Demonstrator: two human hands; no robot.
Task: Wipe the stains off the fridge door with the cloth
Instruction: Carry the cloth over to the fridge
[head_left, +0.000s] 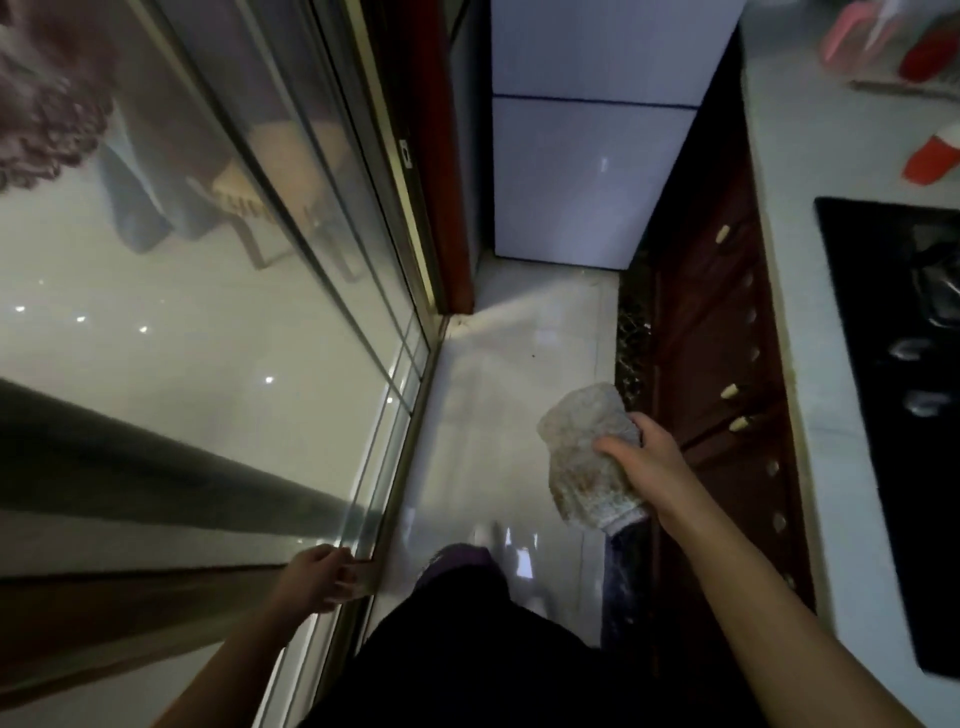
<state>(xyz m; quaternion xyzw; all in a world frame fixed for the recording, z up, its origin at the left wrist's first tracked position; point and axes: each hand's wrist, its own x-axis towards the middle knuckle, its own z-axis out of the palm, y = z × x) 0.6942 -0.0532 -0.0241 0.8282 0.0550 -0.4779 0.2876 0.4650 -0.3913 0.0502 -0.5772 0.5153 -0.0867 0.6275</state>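
— What sort of room is this?
— A narrow kitchen with a pale, glossy tiled floor (509, 374). A sliding glass door (260, 338) runs down the left. On the right, a white counter (795, 260) sits over dark red cabinets (717, 338), with a black cooktop (893, 415) set into its near end.
— And at the far end?
— The fridge door (592, 176), white and shiny, stands past the far end of the cabinets. A dark seam splits it into an upper and a lower panel. Any stains are too blurred to make out.
— Where's the rag?
— The cloth (587, 452), pale grey-brown, hangs over the floor just beside the cabinets, well short of the fridge. The right hand (644, 457) grips its bunched middle.
— The other hand?
— The left hand (317, 577) is well apart from it, fingers curled round the metal edge of the sliding glass door.
— Anything on the counter?
— Blurred red and pink things (930, 161) at its far corner.
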